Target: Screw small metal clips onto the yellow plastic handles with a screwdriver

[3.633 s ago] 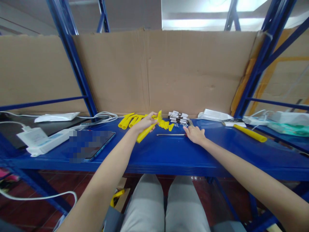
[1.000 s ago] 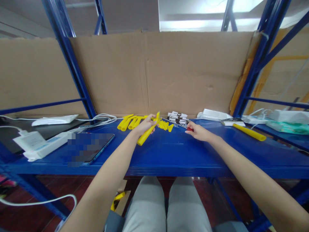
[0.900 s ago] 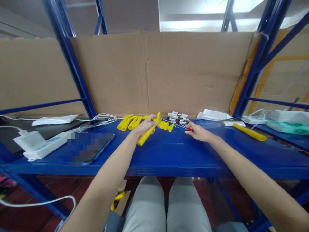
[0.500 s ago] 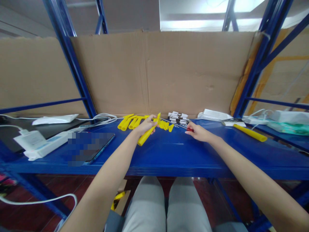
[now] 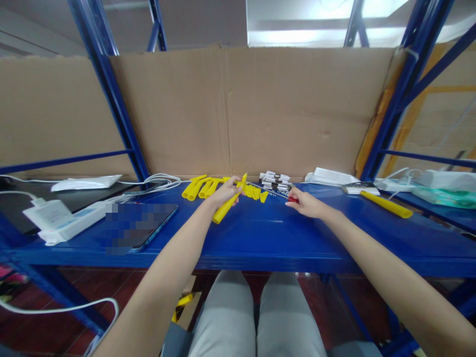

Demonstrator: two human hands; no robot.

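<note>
My left hand [image 5: 225,192] is closed around a yellow tube [image 5: 223,212], which tilts with its open end toward me and its narrow tip up and away. In my right hand [image 5: 305,202] is a red-handled tool [image 5: 293,200] with a long, thin metal front part. That metal part [image 5: 273,191] points left toward the upper part of the tube; whether they touch is unclear. Small yellow cut pieces [image 5: 256,193] lie in a row between my hands. Left of my left hand, several yellow tubes [image 5: 204,189] with slanted ends lie side by side.
Black-and-white bundles [image 5: 275,181] stand by the cardboard wall [image 5: 297,114]. Another yellow tube [image 5: 386,204] lies at right. A dark tablet-like device [image 5: 156,230], a power strip [image 5: 70,225] and white cables [image 5: 163,183] occupy the left of the blue tabletop [image 5: 275,238]. Blue posts [image 5: 115,99] flank the space.
Almost nothing differs. The whole view has shifted very slightly, and both hands keep their hold on the tube and the tool.
</note>
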